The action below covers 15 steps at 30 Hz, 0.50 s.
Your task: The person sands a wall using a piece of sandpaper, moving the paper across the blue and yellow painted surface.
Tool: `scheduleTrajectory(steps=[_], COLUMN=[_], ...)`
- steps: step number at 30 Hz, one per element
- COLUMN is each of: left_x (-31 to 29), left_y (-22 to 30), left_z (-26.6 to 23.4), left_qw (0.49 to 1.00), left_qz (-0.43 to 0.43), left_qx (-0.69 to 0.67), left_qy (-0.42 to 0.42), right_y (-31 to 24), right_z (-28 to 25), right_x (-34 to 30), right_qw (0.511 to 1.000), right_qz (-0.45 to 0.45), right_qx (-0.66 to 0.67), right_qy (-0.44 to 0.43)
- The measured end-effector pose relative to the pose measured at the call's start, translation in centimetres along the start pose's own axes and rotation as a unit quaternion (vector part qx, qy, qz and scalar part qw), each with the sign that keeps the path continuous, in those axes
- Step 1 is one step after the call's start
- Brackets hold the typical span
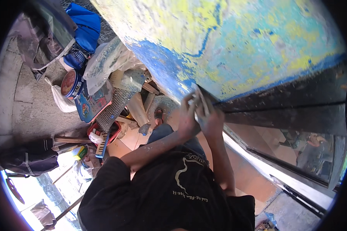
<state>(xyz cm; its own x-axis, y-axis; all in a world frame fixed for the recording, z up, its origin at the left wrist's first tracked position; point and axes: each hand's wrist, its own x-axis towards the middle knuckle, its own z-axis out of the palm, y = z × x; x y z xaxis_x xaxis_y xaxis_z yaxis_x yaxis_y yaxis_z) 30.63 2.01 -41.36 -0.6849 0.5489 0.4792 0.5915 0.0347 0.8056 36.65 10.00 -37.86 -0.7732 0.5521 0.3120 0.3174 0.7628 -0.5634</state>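
Note:
My two hands meet at the lower edge of a big painted surface (235, 42) with flaking blue, yellow and turquoise paint. My left hand (187, 117) comes in from the left, its fingers curled round a thin pale flat tool (200, 101) that looks like a scraper blade. My right hand (211, 121) sits just right of it and grips the same tool from below. The tip of the tool touches the blue band where the paint meets a dark ledge (289, 101). Both forearms rise from my black T-shirt (165, 192).
Clutter lies at the left: a round tin with a red lid (69, 83), a blue cloth (83, 26), a white plastic bag (61, 101), a blue picture tray (91, 104), a red crate (104, 135), a dark bag (27, 158). A sandalled foot (158, 114) stands below. Dark glass (308, 152) is at right.

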Motion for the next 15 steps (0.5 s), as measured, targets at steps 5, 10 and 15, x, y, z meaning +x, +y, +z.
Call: scheduleTrajectory(steps=[5, 10, 15], left_x=[1.3, 0.7, 1.4], left_y=[0.4, 0.3, -0.6], left_z=[-0.2, -1.5, -2.9], left_qw=[1.0, 0.997, 0.995], left_qz=[-0.006, 0.014, -0.005], left_qx=[0.004, -0.028, 0.023], left_qy=[0.007, -0.071, -0.096], right_y=[0.3, -0.8, -2.0], right_z=[-0.1, 0.5, 0.9], right_x=[-0.1, 0.3, -0.1], right_qw=[0.998, 0.998, 0.984], right_qz=[-0.039, 0.028, 0.038], right_qx=[-0.001, 0.061, 0.16], right_qy=[0.058, 0.004, 0.07])
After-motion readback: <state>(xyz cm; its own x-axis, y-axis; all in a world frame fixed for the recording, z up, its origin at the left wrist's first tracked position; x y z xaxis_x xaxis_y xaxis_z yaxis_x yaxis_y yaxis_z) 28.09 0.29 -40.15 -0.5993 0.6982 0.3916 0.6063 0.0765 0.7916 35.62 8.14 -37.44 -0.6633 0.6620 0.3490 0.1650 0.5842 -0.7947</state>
